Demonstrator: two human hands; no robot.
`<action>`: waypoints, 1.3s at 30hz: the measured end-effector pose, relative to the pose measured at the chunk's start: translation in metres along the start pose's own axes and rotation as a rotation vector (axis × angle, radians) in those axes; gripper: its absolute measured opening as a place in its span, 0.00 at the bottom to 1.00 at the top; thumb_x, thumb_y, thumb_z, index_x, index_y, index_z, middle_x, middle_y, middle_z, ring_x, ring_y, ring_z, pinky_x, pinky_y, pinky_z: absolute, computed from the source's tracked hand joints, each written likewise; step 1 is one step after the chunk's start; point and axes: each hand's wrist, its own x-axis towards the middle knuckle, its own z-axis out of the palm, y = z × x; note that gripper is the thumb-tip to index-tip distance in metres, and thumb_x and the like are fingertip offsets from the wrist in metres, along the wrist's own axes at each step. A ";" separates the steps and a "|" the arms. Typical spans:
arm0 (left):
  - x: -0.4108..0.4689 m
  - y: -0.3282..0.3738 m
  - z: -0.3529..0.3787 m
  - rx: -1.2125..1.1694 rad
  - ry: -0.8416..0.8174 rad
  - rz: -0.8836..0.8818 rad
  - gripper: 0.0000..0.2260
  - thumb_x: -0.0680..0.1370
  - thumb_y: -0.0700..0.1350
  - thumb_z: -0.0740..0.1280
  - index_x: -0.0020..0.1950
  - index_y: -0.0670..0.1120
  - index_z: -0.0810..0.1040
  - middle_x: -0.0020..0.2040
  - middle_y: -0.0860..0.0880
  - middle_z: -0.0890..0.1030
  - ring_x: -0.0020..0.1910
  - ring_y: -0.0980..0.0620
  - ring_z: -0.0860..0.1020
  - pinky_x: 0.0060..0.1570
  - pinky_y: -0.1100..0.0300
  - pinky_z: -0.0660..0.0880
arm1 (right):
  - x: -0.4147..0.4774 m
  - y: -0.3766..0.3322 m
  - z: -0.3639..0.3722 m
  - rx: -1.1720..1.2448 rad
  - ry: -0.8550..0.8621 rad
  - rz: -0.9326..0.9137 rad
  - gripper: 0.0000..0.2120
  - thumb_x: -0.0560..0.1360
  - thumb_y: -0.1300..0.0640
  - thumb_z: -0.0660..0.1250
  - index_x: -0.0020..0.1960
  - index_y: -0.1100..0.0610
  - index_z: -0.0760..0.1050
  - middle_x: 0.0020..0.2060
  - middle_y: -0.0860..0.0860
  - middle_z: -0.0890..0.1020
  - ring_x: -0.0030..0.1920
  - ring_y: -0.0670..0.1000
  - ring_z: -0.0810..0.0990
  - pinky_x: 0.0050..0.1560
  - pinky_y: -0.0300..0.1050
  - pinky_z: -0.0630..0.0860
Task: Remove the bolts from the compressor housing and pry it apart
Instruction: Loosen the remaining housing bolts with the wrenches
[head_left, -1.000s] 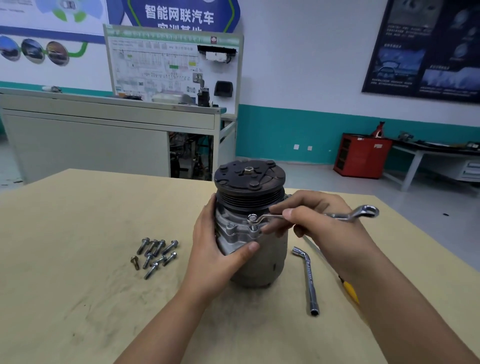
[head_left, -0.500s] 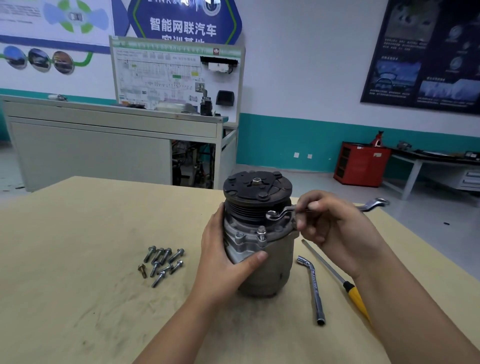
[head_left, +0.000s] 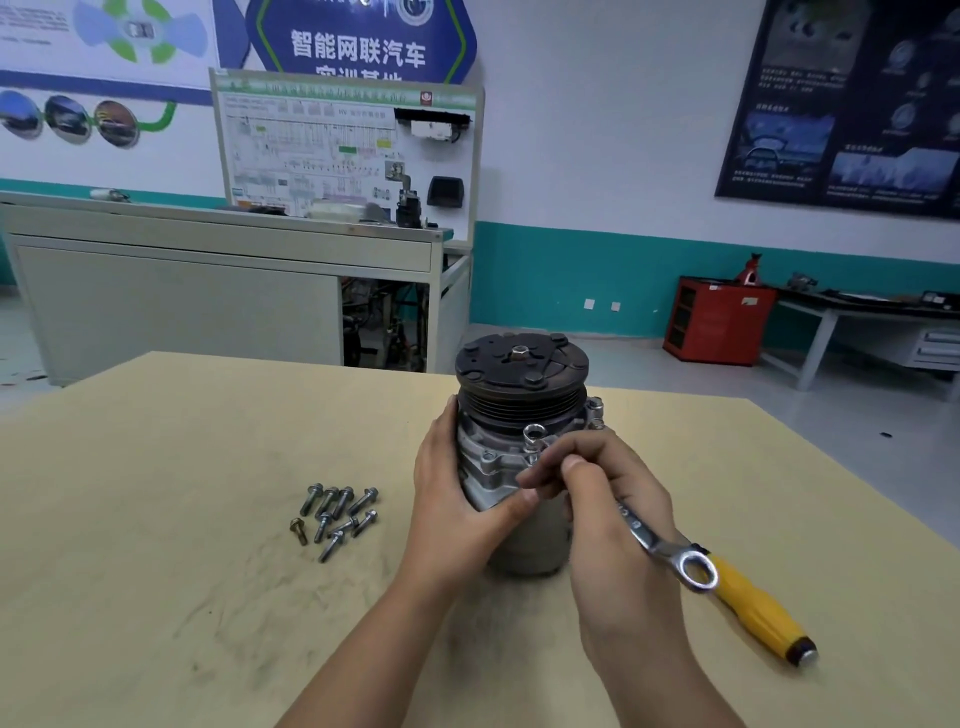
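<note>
The compressor (head_left: 519, 452) stands upright on the wooden table (head_left: 156, 571), its black pulley on top and grey housing below. My left hand (head_left: 457, 509) grips the housing from the left, thumb across its front. My right hand (head_left: 597, 493) holds a silver ring wrench (head_left: 660, 545) by its shaft. One ring end sits at a bolt (head_left: 532, 434) on the housing flange, the other end points toward me on the right. Another bolt (head_left: 596, 405) stands raised on the flange's right side. Several removed bolts (head_left: 337, 514) lie in a loose pile to the left.
A yellow-handled screwdriver (head_left: 758, 608) lies on the table at the right, partly behind my right hand. Past the table stand a grey cabinet (head_left: 182, 291) with a training board, a red tool cabinet (head_left: 719, 319) and a workbench (head_left: 872, 322).
My right hand swung the wrench from pointing right to pointing back toward me, and set its ring end down at the front flange bolt. My left hand kept its grip.
</note>
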 end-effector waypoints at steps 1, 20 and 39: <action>0.000 0.000 0.000 0.000 0.003 -0.002 0.45 0.59 0.60 0.71 0.74 0.62 0.56 0.70 0.60 0.64 0.72 0.60 0.62 0.71 0.51 0.64 | 0.000 0.000 0.002 0.001 0.010 0.004 0.09 0.67 0.60 0.57 0.35 0.58 0.75 0.30 0.50 0.81 0.33 0.42 0.77 0.34 0.28 0.70; 0.000 0.000 0.002 -0.015 0.017 0.006 0.45 0.60 0.63 0.72 0.73 0.63 0.56 0.72 0.57 0.64 0.73 0.56 0.62 0.71 0.47 0.65 | 0.024 -0.023 -0.015 -0.009 -0.073 0.227 0.23 0.73 0.69 0.53 0.27 0.56 0.77 0.24 0.58 0.78 0.23 0.49 0.73 0.20 0.35 0.62; 0.000 0.001 0.000 -0.002 0.005 0.023 0.42 0.61 0.65 0.71 0.71 0.66 0.55 0.72 0.58 0.63 0.73 0.57 0.61 0.72 0.49 0.63 | 0.081 -0.022 -0.032 0.303 -0.303 0.588 0.10 0.63 0.60 0.52 0.24 0.57 0.67 0.20 0.55 0.67 0.16 0.47 0.59 0.21 0.31 0.52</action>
